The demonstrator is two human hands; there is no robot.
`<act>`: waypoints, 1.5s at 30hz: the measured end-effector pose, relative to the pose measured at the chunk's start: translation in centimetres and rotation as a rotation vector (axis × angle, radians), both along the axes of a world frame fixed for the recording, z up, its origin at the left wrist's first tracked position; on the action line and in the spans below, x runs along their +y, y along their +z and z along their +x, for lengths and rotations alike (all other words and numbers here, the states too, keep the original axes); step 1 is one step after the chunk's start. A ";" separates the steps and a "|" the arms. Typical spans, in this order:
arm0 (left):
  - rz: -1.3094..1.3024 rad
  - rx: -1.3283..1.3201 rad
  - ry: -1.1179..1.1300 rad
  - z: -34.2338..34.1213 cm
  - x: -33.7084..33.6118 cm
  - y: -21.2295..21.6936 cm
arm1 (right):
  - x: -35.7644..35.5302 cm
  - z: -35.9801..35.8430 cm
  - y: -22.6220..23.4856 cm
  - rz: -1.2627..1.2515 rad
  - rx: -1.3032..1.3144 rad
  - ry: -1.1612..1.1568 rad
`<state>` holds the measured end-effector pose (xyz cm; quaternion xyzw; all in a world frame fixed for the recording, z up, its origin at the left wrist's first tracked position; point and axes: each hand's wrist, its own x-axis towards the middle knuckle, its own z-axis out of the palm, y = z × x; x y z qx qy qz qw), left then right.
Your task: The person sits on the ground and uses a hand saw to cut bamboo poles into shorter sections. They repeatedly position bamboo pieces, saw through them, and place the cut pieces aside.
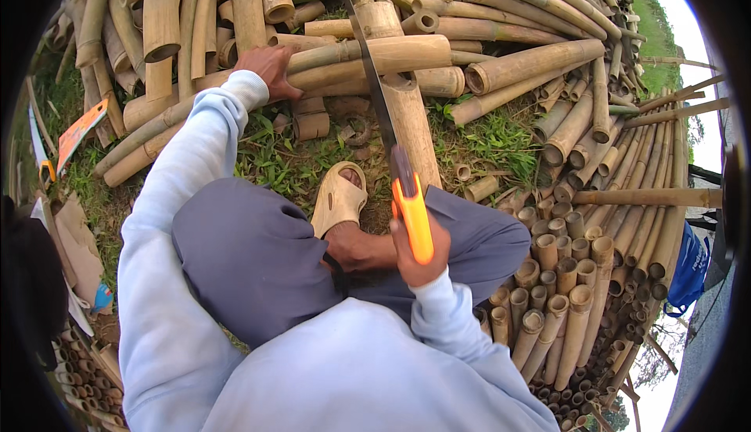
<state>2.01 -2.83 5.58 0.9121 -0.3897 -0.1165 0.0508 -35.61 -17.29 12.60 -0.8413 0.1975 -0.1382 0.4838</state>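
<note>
In my right hand [425, 258] is the orange handle of a handsaw [381, 107], my fingers closed round it. Its long dark blade points away from me and crosses a bamboo pole [411, 52]; whether the teeth have cut in, I cannot tell. My left hand [270, 70] grips the bamboo to the left of the blade, thumb on the near side. The pole lies crosswise over a thicker bamboo log [413, 131] that runs toward my knee. A second bamboo piece lies along its near side.
Bamboo piles [501, 9] rise beyond my hands, and upright cut bamboo tubes [559, 268] crowd the right. My sandalled foot [342, 197] is under the blade's near end, on grass. An orange flat sheet [80, 128] lies left; a blue bag [688, 264] hangs far right.
</note>
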 end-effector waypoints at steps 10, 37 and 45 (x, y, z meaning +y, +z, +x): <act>-0.074 -0.024 0.001 -1.5 -0.5 -1.3 | -3.0 7.9 -1.0 -0.020 -0.023 0.030; -0.002 0.014 0.032 -1.1 0.0 -0.9 | -0.6 -3.1 2.2 -0.057 0.076 0.020; 0.054 0.014 0.018 -0.5 0.4 -0.2 | -1.3 2.5 -0.2 0.150 0.110 0.007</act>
